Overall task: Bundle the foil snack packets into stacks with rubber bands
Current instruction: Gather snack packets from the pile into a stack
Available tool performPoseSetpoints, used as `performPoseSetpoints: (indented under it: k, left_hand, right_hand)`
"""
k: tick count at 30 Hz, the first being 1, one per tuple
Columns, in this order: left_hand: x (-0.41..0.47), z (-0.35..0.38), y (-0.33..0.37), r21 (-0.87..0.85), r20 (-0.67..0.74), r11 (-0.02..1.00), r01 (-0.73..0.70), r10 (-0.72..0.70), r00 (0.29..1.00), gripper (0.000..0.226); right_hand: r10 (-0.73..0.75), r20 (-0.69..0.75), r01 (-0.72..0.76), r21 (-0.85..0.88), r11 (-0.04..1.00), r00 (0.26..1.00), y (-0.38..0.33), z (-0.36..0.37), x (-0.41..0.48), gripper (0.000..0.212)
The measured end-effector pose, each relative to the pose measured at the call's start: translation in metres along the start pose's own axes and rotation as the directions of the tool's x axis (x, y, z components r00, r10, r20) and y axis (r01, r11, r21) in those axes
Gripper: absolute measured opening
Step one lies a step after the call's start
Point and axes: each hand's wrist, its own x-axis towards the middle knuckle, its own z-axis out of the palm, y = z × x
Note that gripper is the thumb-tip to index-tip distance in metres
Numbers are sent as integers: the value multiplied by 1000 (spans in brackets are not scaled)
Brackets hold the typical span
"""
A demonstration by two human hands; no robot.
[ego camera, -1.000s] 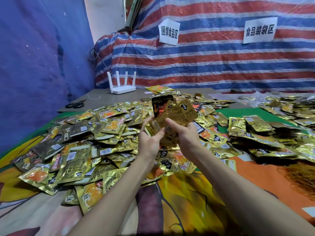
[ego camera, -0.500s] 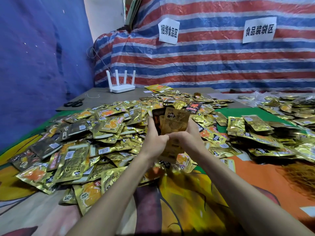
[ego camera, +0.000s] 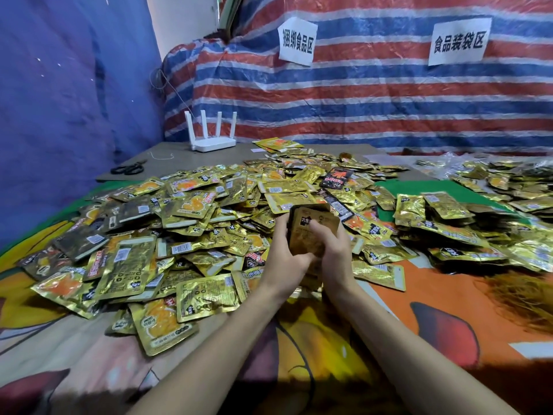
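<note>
Broadly, the work surface is a table under a bright printed cloth point(ego camera: 329, 339) in orange, yellow and grey, with a green patch point(ego camera: 419, 193) showing farther back on the right. A grey board point(ego camera: 179, 158) covers the far left corner and carries a white four-antenna router point(ego camera: 213, 136) and black scissors point(ego camera: 128, 168), well apart from each other. A blue sheet point(ego camera: 59, 100) hangs on the left, and a red, blue and white striped tarp point(ego camera: 359, 100) closes the back, with two paper signs point(ego camera: 296, 41) fixed to it.

A loose heap of gold foil packets point(ego camera: 194, 223) spreads across the left and middle of the cloth, reaching almost to the blue sheet. More packets point(ego camera: 443, 223) lie piled on the right, and a tangle of brownish strands point(ego camera: 520, 298) sits at the right edge; what the strands are cannot be told.

The person holds a small stack of packets point(ego camera: 311, 232) upright above the near edge of the heap. The left hand point(ego camera: 284, 259) curls round its left side and the right hand point(ego camera: 335, 253) wraps its right side, thumb across the front face. Both hands close firmly on the stack.

Bare cloth lies along the near edge under both forearms, and an open orange strip runs between the heap and the strands.
</note>
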Motion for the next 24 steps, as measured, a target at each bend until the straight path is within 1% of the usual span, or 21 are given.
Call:
performPoseSetpoints:
  k: [2, 3, 6, 8, 11, 15, 17, 19, 21, 24]
  left_hand:
    - [-4, 0, -3, 0, 0, 1000, -11, 11, 1000, 67]
    - [-5, 0, -5, 4, 8, 1000, -10, 10, 1000, 67]
    - [-4, 0, -10, 35, 56, 999, -14, 12, 998, 55]
    - [-3, -1, -9, 92, 51, 995, -39, 34, 998, 55]
    - [-1, -1, -11, 60, 73, 996, -70, 65, 995, 64]
    - [6, -5, -13, 53, 128, 998, -22, 15, 992, 55]
    - [9, -10, -13, 73, 147, 997, -40, 29, 989, 53]
    - [11, -14, -13, 85, 170, 994, -66, 51, 984, 54]
    - [14, -17, -13, 92, 182, 993, -70, 52, 982, 53]
    - [13, -19, -13, 125, 205, 990, -66, 40, 978, 53]
  right_hand:
    - [-13, -19, 14, 13, 1000, 1000, 2, 0, -2, 45]
    - [-12, -37, 12, 17, 1000, 999, 2, 0, -4, 49]
    - [22, -86, -18, 42, 999, 996, -2, 1, -5, 65]
    - [27, -96, -23, 39, 999, 995, -7, 0, -3, 68]
    - [54, -117, -56, -14, 998, 992, -11, 2, 0, 57]
    - [129, -153, -139, -56, 989, 980, -14, 6, 3, 39]
    - [118, -134, -128, -65, 990, 984, -17, 4, 3, 33]
    - [94, -90, -101, -78, 992, 992, -19, 2, 2, 32]
    - [103, -65, -107, -63, 992, 993, -19, 3, 1, 33]
    - [120, -41, -122, -77, 990, 992, -20, 3, -1, 39]
